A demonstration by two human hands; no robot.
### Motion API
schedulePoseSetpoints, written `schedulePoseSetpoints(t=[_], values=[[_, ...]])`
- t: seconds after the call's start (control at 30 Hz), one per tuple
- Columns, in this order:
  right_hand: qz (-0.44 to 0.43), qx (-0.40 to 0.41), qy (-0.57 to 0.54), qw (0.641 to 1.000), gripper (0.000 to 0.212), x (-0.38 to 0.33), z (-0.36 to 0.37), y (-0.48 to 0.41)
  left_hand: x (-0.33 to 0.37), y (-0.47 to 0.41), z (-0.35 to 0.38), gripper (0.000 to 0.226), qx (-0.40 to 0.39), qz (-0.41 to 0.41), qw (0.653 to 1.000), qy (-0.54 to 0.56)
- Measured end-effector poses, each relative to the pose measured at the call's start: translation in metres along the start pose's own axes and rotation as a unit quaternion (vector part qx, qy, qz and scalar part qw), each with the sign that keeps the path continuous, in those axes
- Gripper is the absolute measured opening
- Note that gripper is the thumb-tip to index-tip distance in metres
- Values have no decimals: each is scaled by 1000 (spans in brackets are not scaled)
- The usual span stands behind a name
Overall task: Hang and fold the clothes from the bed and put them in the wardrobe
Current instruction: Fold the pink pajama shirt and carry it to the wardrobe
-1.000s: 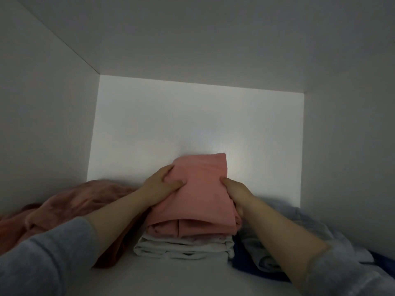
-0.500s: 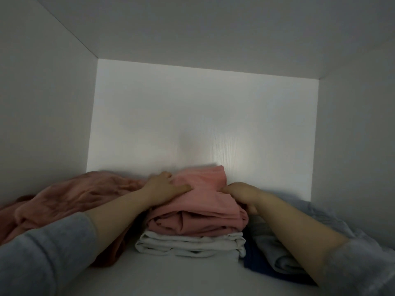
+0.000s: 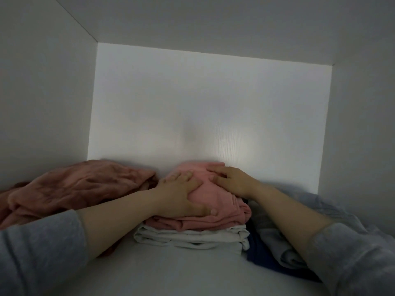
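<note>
Left hand (image 3: 181,195) and right hand (image 3: 233,180), both flat with fingers spread, press the folded pink top (image 3: 215,199) onto the white garment (image 3: 192,236) on the wardrobe shelf (image 3: 171,272). Even pressure should keep its folds square.

Inside a white wardrobe shelf (image 3: 192,272), a left hand (image 3: 181,194) and right hand (image 3: 233,181) press flat on a folded pink garment (image 3: 218,212) stacked atop folded white clothing (image 3: 192,237).

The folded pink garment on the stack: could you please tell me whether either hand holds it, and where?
Neither grips it. The left hand and right hand press down on the top of the folded pink garment.
</note>
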State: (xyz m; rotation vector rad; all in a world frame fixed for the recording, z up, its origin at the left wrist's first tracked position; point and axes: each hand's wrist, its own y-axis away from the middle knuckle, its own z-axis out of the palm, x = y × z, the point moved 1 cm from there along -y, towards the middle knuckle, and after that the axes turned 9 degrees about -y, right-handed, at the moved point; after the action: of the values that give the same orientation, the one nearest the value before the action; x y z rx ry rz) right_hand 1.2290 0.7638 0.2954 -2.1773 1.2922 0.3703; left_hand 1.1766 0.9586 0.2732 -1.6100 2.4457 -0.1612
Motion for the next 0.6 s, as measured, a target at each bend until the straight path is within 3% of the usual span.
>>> schedulePoseSetpoints(t=[0.23, 0.4, 0.6], values=[[72, -37, -68, 994, 49, 12, 4, -12, 5, 1, 2, 104, -31, 22, 999, -35], [75, -36, -40, 996, 46, 9, 3, -10, 7, 6, 0, 98, -38, 23, 999, -25], [102, 3, -53, 993, 44, -8, -11, 16, 3, 11, -9, 101, -66, 38, 997, 26]])
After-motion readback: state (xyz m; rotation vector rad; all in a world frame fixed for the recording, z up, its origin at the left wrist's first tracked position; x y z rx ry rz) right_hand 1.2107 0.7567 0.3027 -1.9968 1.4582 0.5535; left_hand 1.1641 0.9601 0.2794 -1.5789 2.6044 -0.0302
